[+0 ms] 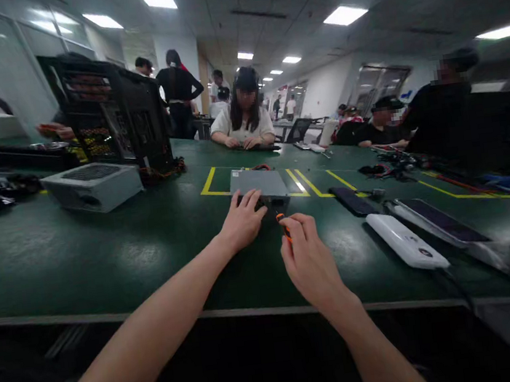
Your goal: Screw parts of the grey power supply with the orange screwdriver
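A grey metal computer power supply point(263, 181) lies on the green table inside yellow tape marks. My left hand point(244, 222) grips its near left edge, fingers over the top and thumb against the near face. In my right hand point(306, 253) is a screwdriver point(281, 220) with an orange and black handle, its fingers closed round it. The shaft points at the near face of the power supply, close to the socket. Whether the tip touches a screw is too small to tell.
Left stand a second power supply point(94, 185) and a black computer case point(110, 116). At right lie a dark phone point(353, 200), a white power bank point(405, 239) with a cable, and tangled cables point(391, 162). A person point(245, 114) sits opposite; others are around.
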Demonstrator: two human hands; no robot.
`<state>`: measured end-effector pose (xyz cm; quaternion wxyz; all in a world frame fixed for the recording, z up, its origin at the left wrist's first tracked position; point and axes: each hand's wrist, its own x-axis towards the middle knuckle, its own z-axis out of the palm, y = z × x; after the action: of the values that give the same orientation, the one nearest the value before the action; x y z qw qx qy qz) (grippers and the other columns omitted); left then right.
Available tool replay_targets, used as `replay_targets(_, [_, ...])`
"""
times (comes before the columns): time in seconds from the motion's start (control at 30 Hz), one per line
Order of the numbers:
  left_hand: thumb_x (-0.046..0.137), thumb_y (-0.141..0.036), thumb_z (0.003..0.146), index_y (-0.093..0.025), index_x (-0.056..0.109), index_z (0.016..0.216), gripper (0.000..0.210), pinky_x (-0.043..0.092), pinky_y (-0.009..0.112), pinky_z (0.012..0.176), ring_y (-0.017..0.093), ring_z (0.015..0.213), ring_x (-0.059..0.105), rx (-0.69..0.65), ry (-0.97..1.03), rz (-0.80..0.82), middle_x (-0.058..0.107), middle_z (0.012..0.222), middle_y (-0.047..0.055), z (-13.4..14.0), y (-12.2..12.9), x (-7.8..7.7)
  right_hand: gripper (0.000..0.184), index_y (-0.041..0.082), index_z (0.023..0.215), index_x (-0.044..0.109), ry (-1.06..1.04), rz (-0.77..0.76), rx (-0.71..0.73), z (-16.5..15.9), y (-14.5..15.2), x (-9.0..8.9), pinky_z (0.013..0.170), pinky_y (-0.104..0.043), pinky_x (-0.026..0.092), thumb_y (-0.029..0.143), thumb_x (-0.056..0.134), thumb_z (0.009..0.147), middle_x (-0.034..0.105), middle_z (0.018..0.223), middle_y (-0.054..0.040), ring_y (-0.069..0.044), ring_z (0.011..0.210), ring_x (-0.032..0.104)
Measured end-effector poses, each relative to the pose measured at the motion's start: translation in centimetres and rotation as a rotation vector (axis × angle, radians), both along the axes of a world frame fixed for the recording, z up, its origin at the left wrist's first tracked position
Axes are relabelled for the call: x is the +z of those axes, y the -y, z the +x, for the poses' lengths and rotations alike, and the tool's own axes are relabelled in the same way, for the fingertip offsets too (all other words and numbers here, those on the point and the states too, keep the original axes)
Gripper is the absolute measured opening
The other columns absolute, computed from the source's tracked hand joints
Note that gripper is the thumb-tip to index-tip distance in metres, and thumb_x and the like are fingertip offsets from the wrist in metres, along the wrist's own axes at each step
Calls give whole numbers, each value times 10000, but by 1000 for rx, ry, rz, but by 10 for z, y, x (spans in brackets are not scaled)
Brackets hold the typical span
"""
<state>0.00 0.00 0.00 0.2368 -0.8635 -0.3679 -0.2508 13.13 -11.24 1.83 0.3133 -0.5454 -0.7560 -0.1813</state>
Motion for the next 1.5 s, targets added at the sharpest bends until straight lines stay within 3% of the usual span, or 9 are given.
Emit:
replay_targets(0.17, [448, -159, 796, -213, 542, 1117, 339, 195, 531, 1007, 279, 1241, 283, 17, -17, 11, 354, 1309, 153, 3, -1, -1, 254, 192, 1008, 489, -57, 20, -255, 10, -6, 5, 473, -236, 378, 345, 318, 898, 589, 889, -59, -169, 642, 579])
replay_targets(0.33, [384, -158, 833, -214, 500, 1176, 367, 222, 551, 980, 291, 1234, 289, 23, -63, 27, 358, 1303, 168, 2, 0, 1, 255, 151, 1091, 458, -20, 7, -70, 9, -2, 3, 646, -268, 447, 245, 360, 875, 510, 1096, -126, -213, 926, 550])
replay_targets(0.53, [380, -170, 841, -213, 474, 1204, 378, 226, 550, 979, 288, 1232, 291, 36, -80, 25, 357, 1311, 165, 2, 1, 2, 284, 196, 989, 527, -15, -16, -272, 8, -3, 7, 452, -240, 374, 341, 301, 898, 566, 858, -56, -161, 631, 564])
replay_targets(0.7, [386, -172, 836, -209, 475, 1201, 378, 231, 548, 978, 288, 1234, 290, 35, -80, 27, 358, 1308, 163, 2, 1, 3, 277, 161, 1107, 456, -39, -33, -39, 7, 0, 8, 605, -282, 466, 226, 349, 860, 491, 1088, -135, -207, 895, 560])
replay_targets(0.87, [383, -175, 835, -211, 467, 1210, 386, 234, 548, 976, 289, 1230, 294, 43, -90, 26, 358, 1306, 160, 2, 2, 3, 278, 190, 1021, 500, -41, -24, -271, 8, -3, 9, 450, -240, 380, 310, 278, 904, 568, 880, -67, -162, 626, 573])
replay_targets(1.03, [394, -176, 827, -208, 472, 1205, 387, 230, 547, 977, 291, 1230, 293, 33, -82, 15, 355, 1309, 162, 1, 2, 3, 261, 159, 1092, 446, -74, -86, -46, 9, 0, 10, 536, -248, 437, 227, 349, 860, 475, 1109, -134, -199, 860, 571])
replay_targets(1.23, [407, -158, 814, -203, 471, 1209, 403, 226, 543, 982, 288, 1230, 291, 38, -82, 9, 356, 1314, 159, 2, 3, 4, 286, 201, 1028, 491, -18, -53, -309, 7, -1, 9, 419, -240, 343, 367, 299, 895, 581, 867, -60, -172, 601, 575])
replay_targets(1.4, [388, -171, 828, -201, 472, 1206, 389, 230, 542, 981, 287, 1236, 285, 34, -81, 5, 357, 1310, 158, 1, 4, 5, 258, 162, 1098, 443, 1, -45, -90, 5, 1, 6, 550, -235, 425, 243, 336, 878, 496, 1131, -124, -188, 866, 577])
replay_targets(1.5, [384, -173, 830, -201, 466, 1212, 391, 233, 542, 981, 287, 1231, 291, 30, -82, 5, 357, 1308, 157, 1, 4, 5, 245, 187, 1047, 475, 17, -9, -189, 6, -1, 7, 492, -228, 388, 282, 303, 900, 569, 976, -70, -169, 747, 589])
